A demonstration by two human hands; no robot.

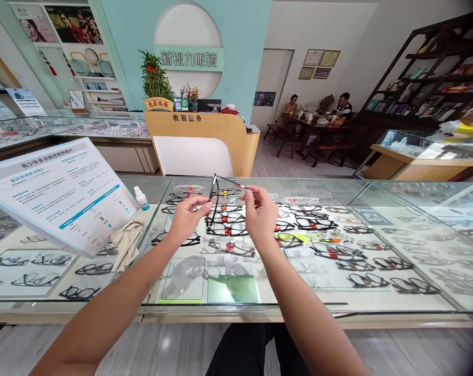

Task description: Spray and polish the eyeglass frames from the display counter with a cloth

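Observation:
A pair of dark-framed eyeglasses (216, 201) is held up above the glass display counter (260, 308), its frame turned nearly edge-on. The fingers of my left hand (190, 215) are closed on the frame's left side. My right hand (261, 211) pinches the end of a temple arm that reaches out to the right. Beneath the counter's glass lie rows of spectacle frames (324, 224), some with red tags. To the left of my left hand are a beige cloth (128, 243) and a small white bottle (141, 198), both on the counter top.
A large printed sheet (64, 193) leans at the counter's left. Beyond the counter stands a wooden cashier desk (205, 125) with plants. Two people sit at a dark table (316, 121) at the back right. Another display case (424, 149) is at the right.

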